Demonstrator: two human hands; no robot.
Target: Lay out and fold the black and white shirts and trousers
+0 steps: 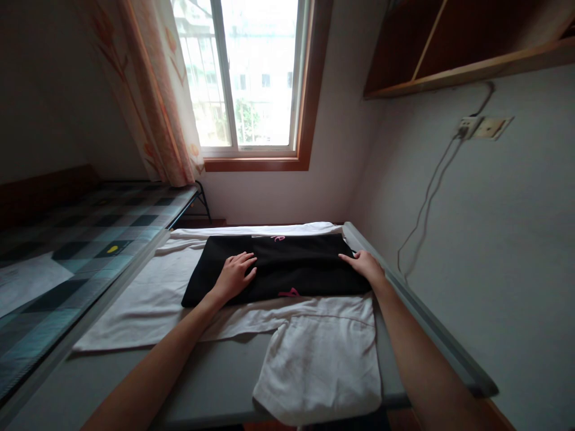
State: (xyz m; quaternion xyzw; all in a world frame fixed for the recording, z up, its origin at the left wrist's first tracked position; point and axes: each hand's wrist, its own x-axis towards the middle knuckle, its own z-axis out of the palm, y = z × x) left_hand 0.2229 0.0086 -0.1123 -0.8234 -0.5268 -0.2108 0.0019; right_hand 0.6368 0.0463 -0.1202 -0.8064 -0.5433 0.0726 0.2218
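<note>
A black folded garment [296,269] with pink lettering on its top and front edges lies across a white short-sleeved shirt [323,359]. My left hand [234,275] rests palm down on the left part of the black cloth, its fingers apart. At the cloth's right end is my right hand [366,266], with one digit on top and the other fingers curled at the edge, partly hidden, gripping the fabric. The white shirt is spread beneath, one sleeve hanging toward me over the near side of the grey table [224,371].
A bed with a checkered cover [148,206] adjoins the table on the left, with a white sheet of paper [31,278] on it. The wall [485,239] borders the right side, where a cable [424,209] hangs from an outlet. A window [260,72] is ahead.
</note>
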